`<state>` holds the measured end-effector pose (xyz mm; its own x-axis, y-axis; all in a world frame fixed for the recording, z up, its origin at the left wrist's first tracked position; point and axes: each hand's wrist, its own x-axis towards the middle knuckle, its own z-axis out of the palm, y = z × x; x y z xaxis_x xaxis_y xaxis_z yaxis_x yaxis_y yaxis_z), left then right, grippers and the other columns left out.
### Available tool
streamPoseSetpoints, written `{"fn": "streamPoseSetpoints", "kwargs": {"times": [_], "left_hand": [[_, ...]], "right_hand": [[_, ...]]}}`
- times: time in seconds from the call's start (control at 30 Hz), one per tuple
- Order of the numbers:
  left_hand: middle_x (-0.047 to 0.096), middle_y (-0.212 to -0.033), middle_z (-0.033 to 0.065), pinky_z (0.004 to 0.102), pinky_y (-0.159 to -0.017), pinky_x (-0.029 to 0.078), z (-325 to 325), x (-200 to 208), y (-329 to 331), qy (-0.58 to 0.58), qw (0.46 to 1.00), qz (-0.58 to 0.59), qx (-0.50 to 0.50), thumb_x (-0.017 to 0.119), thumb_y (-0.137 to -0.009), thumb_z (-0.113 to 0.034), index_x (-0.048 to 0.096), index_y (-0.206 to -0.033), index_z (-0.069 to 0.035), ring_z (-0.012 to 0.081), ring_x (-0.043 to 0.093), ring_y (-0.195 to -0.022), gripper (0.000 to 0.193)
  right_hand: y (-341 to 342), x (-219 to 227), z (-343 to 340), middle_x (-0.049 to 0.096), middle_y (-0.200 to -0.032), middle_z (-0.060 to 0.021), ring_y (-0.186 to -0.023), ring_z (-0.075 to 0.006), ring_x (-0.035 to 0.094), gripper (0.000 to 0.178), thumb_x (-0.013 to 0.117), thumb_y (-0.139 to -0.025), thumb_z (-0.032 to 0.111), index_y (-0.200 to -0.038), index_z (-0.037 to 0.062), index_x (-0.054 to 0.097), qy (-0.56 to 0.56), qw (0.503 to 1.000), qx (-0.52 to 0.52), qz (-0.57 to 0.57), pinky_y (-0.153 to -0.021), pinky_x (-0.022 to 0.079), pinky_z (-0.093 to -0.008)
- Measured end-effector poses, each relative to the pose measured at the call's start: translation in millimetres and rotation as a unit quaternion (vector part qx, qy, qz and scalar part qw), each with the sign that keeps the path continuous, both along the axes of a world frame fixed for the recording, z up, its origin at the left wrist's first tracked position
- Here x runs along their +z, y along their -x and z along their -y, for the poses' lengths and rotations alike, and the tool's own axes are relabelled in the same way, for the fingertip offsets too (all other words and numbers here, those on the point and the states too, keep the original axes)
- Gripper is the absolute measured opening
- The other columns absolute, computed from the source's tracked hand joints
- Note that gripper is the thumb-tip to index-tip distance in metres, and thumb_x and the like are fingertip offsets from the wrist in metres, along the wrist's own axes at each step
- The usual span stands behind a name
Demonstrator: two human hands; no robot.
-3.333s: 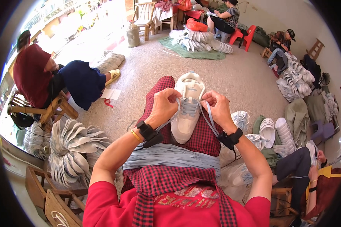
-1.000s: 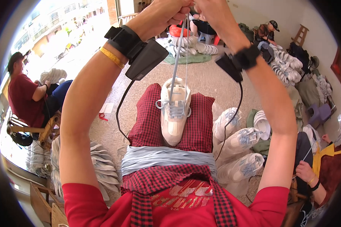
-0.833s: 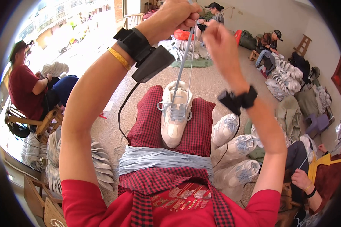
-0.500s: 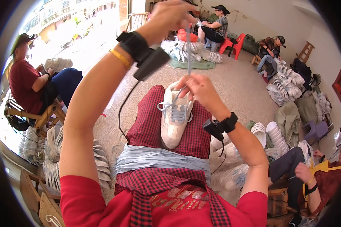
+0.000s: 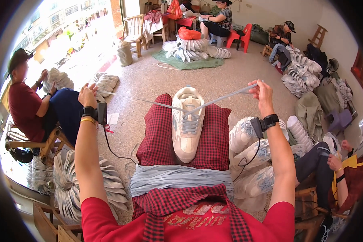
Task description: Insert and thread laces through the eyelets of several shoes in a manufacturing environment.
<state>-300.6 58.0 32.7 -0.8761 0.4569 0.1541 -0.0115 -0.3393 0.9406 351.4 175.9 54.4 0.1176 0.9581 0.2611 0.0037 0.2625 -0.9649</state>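
A cream sneaker (image 5: 185, 148) rests on my lap over a red-and-black checked apron (image 5: 154, 133), its toe toward me. Light blue laces (image 5: 189, 124) cross its tongue, and both free ends stretch out from the top eyelets in a wide V. On the left, my left hand (image 5: 88, 97) pinches one lace end, drawn taut. At about the same height on the right, my right hand (image 5: 263, 93) pinches the other end between thumb and fingers. A bundle of light blue laces (image 5: 177, 179) lies across my waist.
Sneakers (image 5: 250, 157) are stacked at my right, and shoe uppers (image 5: 84, 181) lie piled at my left. Co-workers sit on the left (image 5: 26, 97), at the back (image 5: 220, 24) and at right. A red chair (image 5: 240, 37) stands behind another heap of uppers (image 5: 189, 49).
Both hands have come down and spread apart to the sides, from above the shoe. The laces now run outward left and right instead of one being pulled straight up.
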Motion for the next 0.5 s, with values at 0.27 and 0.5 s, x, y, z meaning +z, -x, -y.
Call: {"fn": "streamPoseSetpoints", "kwargs": {"times": [0.27, 0.5], "left_hand": [[0.071, -0.095, 0.0165, 0.0302, -0.056, 0.053, 0, -20, -117, 0.242, 0.917, -0.266, -0.174, 0.061, -0.089, -0.012, 0.039, -0.148, -0.006, 0.0192, 0.068, -0.065, 0.063], [0.071, -0.093, 0.0172, 0.0349, -0.078, 0.054, 19, -19, -239, 0.112, 0.841, -0.441, -0.292, 0.068, -0.084, -0.015, 0.065, -0.101, 0.001, 0.0216, 0.069, -0.084, 0.024]], "right_hand": [[58, -13, 34, 0.07, -0.081, -0.0157, -0.067, -0.0321, 0.069, 0.029, 0.065, -0.089, 0.028, -0.087, -0.0008, 0.065, -0.055, 0.85, 0.054, 0.521, -0.058, 0.052, -0.039], [126, -1, 101, 0.061, -0.091, -0.0171, -0.087, -0.0339, 0.063, 0.016, 0.066, -0.083, 0.014, -0.091, 0.0003, 0.063, -0.319, 0.848, 0.161, 0.391, -0.076, 0.052, -0.0414]]}}
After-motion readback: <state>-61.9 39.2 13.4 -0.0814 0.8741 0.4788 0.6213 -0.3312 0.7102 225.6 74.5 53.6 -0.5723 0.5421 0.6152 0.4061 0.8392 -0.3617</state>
